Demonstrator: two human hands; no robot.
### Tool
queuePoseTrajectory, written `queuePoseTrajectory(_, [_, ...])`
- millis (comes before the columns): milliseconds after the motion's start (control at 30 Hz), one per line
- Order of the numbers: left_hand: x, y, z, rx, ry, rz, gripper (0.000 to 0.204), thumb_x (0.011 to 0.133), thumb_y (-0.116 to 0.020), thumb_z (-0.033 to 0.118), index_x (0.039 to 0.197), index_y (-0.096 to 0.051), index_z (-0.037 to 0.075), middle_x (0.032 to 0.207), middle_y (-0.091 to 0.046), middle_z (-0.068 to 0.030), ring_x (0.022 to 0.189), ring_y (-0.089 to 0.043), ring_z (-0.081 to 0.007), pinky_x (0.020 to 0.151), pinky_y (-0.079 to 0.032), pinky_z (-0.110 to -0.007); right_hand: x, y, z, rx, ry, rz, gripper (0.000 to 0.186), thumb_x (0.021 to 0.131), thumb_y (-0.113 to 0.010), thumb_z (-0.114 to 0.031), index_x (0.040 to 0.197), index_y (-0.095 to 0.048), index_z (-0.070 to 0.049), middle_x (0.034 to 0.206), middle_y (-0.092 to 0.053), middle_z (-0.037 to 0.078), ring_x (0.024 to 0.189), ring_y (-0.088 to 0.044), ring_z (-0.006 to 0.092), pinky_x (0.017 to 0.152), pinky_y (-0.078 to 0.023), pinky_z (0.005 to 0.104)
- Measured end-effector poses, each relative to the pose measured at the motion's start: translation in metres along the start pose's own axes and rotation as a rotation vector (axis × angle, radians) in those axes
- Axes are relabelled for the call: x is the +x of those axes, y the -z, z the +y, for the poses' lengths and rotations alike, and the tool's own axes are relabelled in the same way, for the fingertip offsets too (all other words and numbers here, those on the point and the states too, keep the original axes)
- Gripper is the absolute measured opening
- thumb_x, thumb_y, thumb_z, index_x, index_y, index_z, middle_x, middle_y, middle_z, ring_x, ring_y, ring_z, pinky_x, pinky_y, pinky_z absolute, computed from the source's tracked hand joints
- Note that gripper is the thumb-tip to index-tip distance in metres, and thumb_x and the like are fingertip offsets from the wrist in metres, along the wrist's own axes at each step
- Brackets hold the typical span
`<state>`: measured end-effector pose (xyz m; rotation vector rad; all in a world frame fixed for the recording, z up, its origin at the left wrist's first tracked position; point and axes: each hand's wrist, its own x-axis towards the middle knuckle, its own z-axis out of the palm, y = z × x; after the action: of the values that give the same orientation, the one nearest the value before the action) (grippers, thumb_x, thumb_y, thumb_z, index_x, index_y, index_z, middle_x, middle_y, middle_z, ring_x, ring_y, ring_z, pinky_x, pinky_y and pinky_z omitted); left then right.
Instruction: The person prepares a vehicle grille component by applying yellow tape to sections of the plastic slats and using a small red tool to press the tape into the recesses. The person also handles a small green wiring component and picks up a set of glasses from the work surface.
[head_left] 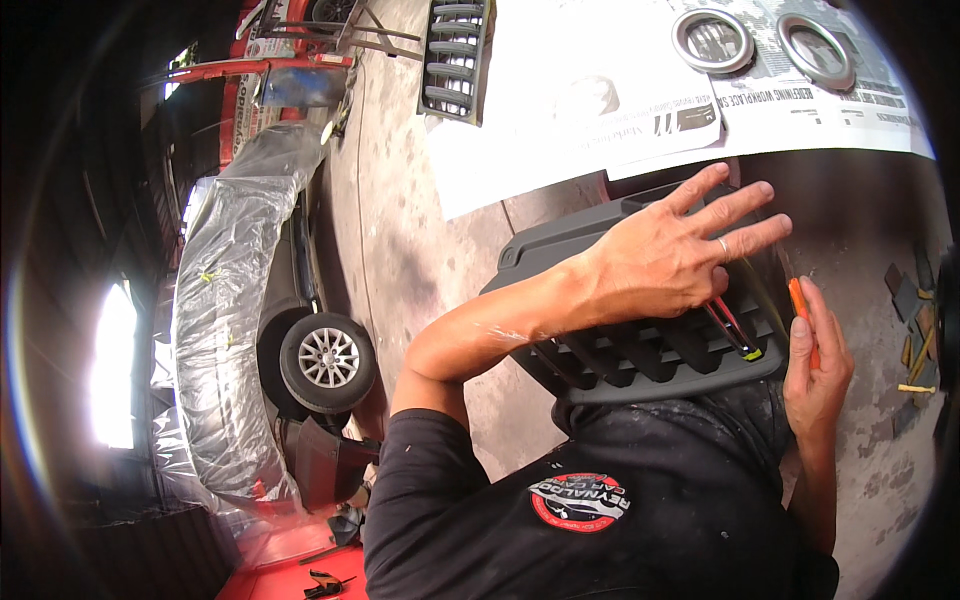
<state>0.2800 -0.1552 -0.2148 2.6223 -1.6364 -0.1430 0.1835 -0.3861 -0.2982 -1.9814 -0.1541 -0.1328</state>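
Observation:
A dark grey slatted grille (636, 352) lies below my left hand (690, 245). Three fingers of this hand are spread, and another digit curls down beside a red-and-black tool (735, 330) with a yellow-green end; whether they grip it is unclear. Its palm is hidden. My right hand (820, 370) is wrapped round an orange-handled tool (798, 298) at the grille's right side. Beyond the grille, a paper-covered work surface (590, 160) carries two oval silver-rimmed rings (712, 22) (840, 75) and another slatted grille (428, 55).
A car under plastic sheeting (215, 330), its wheel (327, 363) exposed, stands at left. A red surface (270, 570) with a small black-and-orange tool is at lower left. Assorted dark and yellow pieces (915, 350) lie on the concrete at far right. A metal frame (370, 35) stands behind.

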Motion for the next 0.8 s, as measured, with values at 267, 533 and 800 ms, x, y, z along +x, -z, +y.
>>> queuePoseTrajectory(267, [-0.012, -0.022, -0.002, 0.146, -0.066, 0.088, 0.01, 0.082, -0.07, 0.03, 0.082, -0.076, 0.022, 0.159, -0.03, -0.0024, 0.147, -0.029, -0.029, 0.117, -0.027, -0.057, 0.005, -0.034, -0.012, 0.231, -0.316, 0.096, 0.101, 0.07, -0.089, -0.013, 0.152, -0.031, -0.005, 0.137, -0.053, 0.023, 0.12, -0.058, 0.0313, 0.099, -0.048, 0.039])
queuePoseTrajectory(533, [-0.034, -0.028, 0.008, 0.218, 0.071, 0.103, 0.012, 0.087, -0.065, 0.03, 0.084, -0.071, 0.021, 0.156, -0.034, -0.0051, 0.146, -0.029, -0.0285, 0.12, -0.021, -0.059, 0.008, -0.04, -0.011, 0.1, -0.32, 0.068, 0.12, 0.067, -0.091, -0.018, 0.157, -0.013, -0.009, 0.141, -0.046, 0.031, 0.127, -0.053, 0.0422, 0.102, -0.047, 0.0432])
queuePoseTrajectory(800, [-0.076, -0.002, 0.019, 0.105, 0.422, 0.353, 0.027, 0.078, -0.075, 0.011, 0.104, -0.072, 0.021, 0.152, -0.038, -0.0127, 0.141, -0.033, -0.0386, 0.114, -0.024, -0.066, 0.016, -0.04, -0.005, 0.094, -0.306, 0.024, 0.121, 0.067, -0.09, -0.018, 0.157, -0.011, -0.01, 0.138, -0.05, 0.03, 0.125, -0.054, 0.0416, 0.104, -0.046, 0.0431])
